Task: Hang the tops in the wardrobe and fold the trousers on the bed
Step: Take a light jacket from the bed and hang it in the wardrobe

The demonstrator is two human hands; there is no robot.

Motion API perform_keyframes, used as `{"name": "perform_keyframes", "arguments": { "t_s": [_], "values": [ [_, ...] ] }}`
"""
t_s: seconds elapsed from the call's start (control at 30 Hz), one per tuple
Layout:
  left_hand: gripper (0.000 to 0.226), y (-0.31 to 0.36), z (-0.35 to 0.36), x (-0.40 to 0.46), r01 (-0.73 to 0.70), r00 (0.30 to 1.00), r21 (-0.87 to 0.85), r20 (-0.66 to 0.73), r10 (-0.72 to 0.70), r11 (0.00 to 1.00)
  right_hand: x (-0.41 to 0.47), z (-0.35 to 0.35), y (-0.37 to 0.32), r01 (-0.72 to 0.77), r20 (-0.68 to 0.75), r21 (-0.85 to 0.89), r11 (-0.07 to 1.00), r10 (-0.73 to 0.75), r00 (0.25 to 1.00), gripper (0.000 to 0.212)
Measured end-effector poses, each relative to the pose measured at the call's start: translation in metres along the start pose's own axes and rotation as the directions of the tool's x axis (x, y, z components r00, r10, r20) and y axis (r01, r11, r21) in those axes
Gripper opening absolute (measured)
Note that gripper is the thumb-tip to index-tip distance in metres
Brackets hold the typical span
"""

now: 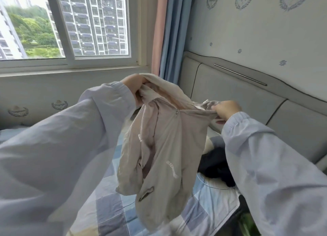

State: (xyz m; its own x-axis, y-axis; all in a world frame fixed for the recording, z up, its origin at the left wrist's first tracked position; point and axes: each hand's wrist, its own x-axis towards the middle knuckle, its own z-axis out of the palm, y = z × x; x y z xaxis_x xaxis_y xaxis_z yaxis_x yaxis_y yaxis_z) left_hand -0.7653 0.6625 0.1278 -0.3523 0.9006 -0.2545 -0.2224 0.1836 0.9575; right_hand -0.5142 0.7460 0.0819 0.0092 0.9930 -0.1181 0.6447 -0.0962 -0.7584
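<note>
You are holding the beige zip jacket (159, 143) up over the bed (109, 205), its hem hanging just above the checked sheet. Your left hand (134, 87) is gripping the bunched hood or collar; your right hand (225, 110) is pinching the fabric by the zipper's top. To do this well, you are probably wanting both grips out at the shoulders so the front is hanging flat, ready for a hanger. A dark garment (215, 168) is lying on the bed near the padded headboard (238, 94), behind the jacket. A thin wire hanger (212, 186) seems to be lying beside it. No wardrobe is showing here.
</note>
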Motion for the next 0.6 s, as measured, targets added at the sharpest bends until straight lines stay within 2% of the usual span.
{"name": "perform_keyframes", "arguments": {
  "t_s": [0.03,0.07,0.1,0.13,0.17,0.27,0.33,0.43,0.53,0.6],
  "values": [
    [0.018,0.002,-0.003,-0.003,-0.001,0.999,-0.037,0.054,0.003,0.999,-0.009,-0.007,-0.002,-0.072,0.041,0.284,0.956,0.063,0.997,0.012],
    [0.018,0.002,-0.008,-0.005,0.006,0.995,-0.065,0.099,0.000,0.998,-0.021,-0.013,-0.003,-0.159,0.099,0.553,0.818,0.125,0.987,0.014],
    [0.019,0.001,-0.012,-0.007,0.039,0.989,-0.081,0.148,-0.027,0.996,-0.033,-0.018,-0.003,-0.224,0.151,0.742,0.632,0.168,0.974,0.019],
    [0.020,-0.002,-0.016,-0.007,0.079,0.980,-0.081,0.189,-0.063,0.994,-0.046,-0.023,0.000,-0.248,0.177,0.840,0.482,0.190,0.966,0.023],
    [0.022,-0.005,-0.018,-0.009,0.113,0.969,-0.074,0.230,-0.094,0.991,-0.058,-0.026,0.002,-0.257,0.184,0.885,0.389,0.214,0.959,0.027],
    [0.024,-0.016,-0.014,-0.024,0.173,0.924,-0.052,0.355,-0.144,0.984,-0.097,-0.034,0.014,-0.245,0.167,0.916,0.317,0.255,0.953,0.042],
    [0.022,-0.025,-0.005,-0.037,0.192,0.890,-0.038,0.427,-0.158,0.981,-0.125,-0.041,0.027,-0.214,0.126,0.924,0.318,0.278,0.952,0.051],
    [0.024,-0.034,0.012,-0.060,0.211,0.832,-0.044,0.532,-0.156,0.977,-0.183,-0.061,0.035,-0.136,0.024,0.935,0.328,0.323,0.946,0.033],
    [0.017,-0.037,0.035,-0.092,0.247,0.764,-0.001,0.616,-0.194,0.969,-0.244,-0.087,0.045,-0.032,-0.108,0.921,0.389,0.333,0.937,0.028],
    [0.019,-0.040,0.055,-0.120,0.268,0.709,0.042,0.668,-0.226,0.963,-0.284,-0.105,0.057,0.016,-0.167,0.910,0.415,0.331,0.929,0.032]
  ]
}}
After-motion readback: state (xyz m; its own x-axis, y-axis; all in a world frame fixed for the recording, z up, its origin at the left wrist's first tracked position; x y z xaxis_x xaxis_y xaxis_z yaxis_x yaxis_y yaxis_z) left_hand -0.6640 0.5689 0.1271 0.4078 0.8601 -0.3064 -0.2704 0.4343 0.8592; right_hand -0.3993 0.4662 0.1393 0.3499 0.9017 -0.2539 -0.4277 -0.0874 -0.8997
